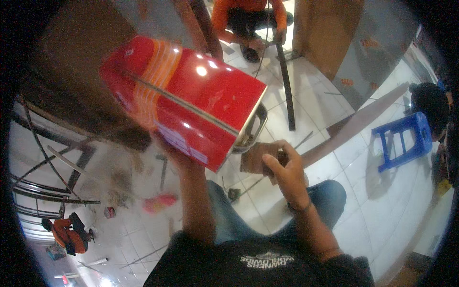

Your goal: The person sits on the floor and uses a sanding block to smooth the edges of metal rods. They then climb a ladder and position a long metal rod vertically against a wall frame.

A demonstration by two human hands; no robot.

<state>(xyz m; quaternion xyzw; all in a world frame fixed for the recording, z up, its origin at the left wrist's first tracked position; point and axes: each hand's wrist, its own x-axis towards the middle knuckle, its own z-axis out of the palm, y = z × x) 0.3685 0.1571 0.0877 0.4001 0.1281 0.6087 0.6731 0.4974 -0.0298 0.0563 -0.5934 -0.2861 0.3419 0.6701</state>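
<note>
A large red tin can (205, 91) with orange and white stripes is tilted in front of me, its open end to the right. My left hand (165, 146) supports it from its lower left side, with the fingers mostly hidden behind it. A dark-rimmed opening (258, 119) shows at the can's right end; what is inside cannot be made out. Just below that opening, my right hand (287, 174) pinches a small flat brown piece (252, 160), like a scrap of board, between thumb and fingers.
Ahead, a person in orange (248, 19) crouches holding a long dark strip (287, 91). A blue plastic stool (404, 138) stands at right, near a dark-capped person (425, 100). Another person (71, 234) squats at far left. Large boards (363, 43) lean behind; strips and scraps litter the tiles.
</note>
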